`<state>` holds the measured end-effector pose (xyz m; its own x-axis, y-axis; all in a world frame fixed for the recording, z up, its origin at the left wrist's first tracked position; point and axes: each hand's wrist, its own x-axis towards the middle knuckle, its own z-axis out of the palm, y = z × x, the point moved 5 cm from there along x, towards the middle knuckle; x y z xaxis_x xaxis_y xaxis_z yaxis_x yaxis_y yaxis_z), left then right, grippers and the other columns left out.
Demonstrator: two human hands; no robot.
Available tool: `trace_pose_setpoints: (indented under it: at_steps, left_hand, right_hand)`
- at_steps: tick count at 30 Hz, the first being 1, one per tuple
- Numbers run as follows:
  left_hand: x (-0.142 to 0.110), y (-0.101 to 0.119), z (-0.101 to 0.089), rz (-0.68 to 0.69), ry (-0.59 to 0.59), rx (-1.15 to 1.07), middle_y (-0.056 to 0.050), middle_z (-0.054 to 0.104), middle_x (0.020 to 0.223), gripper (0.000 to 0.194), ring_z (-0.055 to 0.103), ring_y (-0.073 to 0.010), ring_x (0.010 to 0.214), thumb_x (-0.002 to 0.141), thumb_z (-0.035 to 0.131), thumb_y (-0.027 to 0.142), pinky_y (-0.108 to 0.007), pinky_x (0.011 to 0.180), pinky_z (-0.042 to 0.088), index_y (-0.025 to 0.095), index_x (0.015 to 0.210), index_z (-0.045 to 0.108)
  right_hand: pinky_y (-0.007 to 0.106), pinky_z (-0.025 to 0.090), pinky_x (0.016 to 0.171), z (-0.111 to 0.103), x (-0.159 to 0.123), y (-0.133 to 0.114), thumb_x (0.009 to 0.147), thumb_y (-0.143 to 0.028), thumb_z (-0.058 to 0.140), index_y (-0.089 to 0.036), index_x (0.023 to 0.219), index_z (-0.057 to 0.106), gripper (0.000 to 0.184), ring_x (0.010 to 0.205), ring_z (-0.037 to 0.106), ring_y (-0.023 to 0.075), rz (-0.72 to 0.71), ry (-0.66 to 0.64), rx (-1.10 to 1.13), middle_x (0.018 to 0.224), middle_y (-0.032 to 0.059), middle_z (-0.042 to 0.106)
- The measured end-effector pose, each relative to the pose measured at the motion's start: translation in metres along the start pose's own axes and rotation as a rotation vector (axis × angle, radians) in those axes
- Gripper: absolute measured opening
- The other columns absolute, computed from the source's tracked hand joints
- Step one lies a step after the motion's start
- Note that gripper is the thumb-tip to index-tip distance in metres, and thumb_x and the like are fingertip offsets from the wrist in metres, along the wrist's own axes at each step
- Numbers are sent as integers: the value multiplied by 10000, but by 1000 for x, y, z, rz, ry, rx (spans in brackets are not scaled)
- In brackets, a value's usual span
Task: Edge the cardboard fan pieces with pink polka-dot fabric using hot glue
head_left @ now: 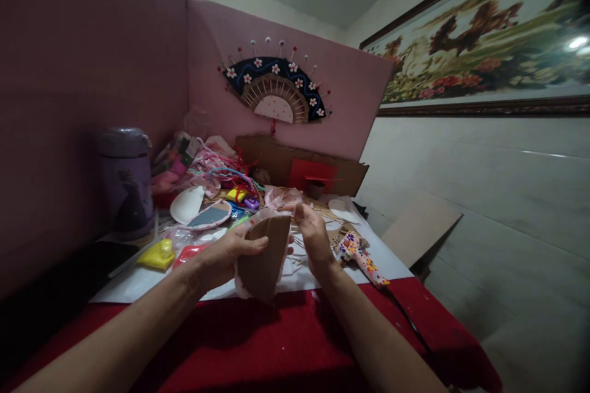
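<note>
A brown cardboard half-round piece (262, 254) stands tilted above the front of the table, with pale, red-dotted cloth folded around its edge. My left hand (230, 254) grips it from the left, thumb on the bare cardboard face and fingers behind. Close by the piece's upper right corner is my right hand (316, 239), its fingers curled and pressed together. Whether a bit of cloth is between those fingertips is hidden. A flower-patterned glue gun (362, 258) lies to the right of my right hand, its cord trailing over the red cloth (258, 344).
At left stands a purple flask (125, 181). A yellow packet (157, 254), a cloth-edged half-round piece (211, 216) and a heap of cords and fabric (216, 168) crowd the table's left side. Behind, a decorated fan (276, 82) is on the pink board (207, 55).
</note>
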<state>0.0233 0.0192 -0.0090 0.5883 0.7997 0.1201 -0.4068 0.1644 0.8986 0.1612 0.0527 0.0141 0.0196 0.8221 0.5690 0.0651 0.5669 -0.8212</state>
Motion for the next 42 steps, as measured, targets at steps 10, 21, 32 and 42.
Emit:
trace_pose_setpoints:
  at_steps: [10, 21, 32, 42]
  left_hand:
    - [-1, -1, -2, 31, 45, 67, -105, 685, 926, 361, 643, -213, 796, 726, 678, 191, -344, 776, 464, 186, 1085, 636]
    - [1, 1, -2, 53, 52, 91, -102, 672, 957, 440, 611, -205, 822, 721, 677, 165, -318, 767, 446, 189, 1154, 598]
    - [3, -2, -3, 64, 56, 60, -88, 672, 909, 377, 618, -198, 782, 708, 692, 152, -328, 758, 448, 192, 1078, 628]
    - [1, 8, -8, 136, 128, -78, -64, 698, 959, 454, 654, -194, 809, 726, 675, 126, -306, 764, 485, 255, 1152, 585]
  right_hand:
    - [223, 301, 418, 13, -1, 11, 707, -578, 609, -177, 672, 576, 404, 441, 404, 95, 311, -153, 423, 547, -17, 537]
    - [225, 335, 526, 4, 1, 1, 741, -409, 666, -177, 629, 601, 265, 510, 405, 90, 115, 0, 426, 549, -44, 489]
    - [293, 424, 691, 4, -5, -16, 850, -528, 474, -207, 729, 687, 404, 733, 572, 172, -49, -122, 288, 737, 32, 636]
    - [247, 442, 565, 1, -2, -1, 813, -602, 471, -204, 881, 594, 422, 737, 585, 160, 93, 3, 412, 884, 57, 634]
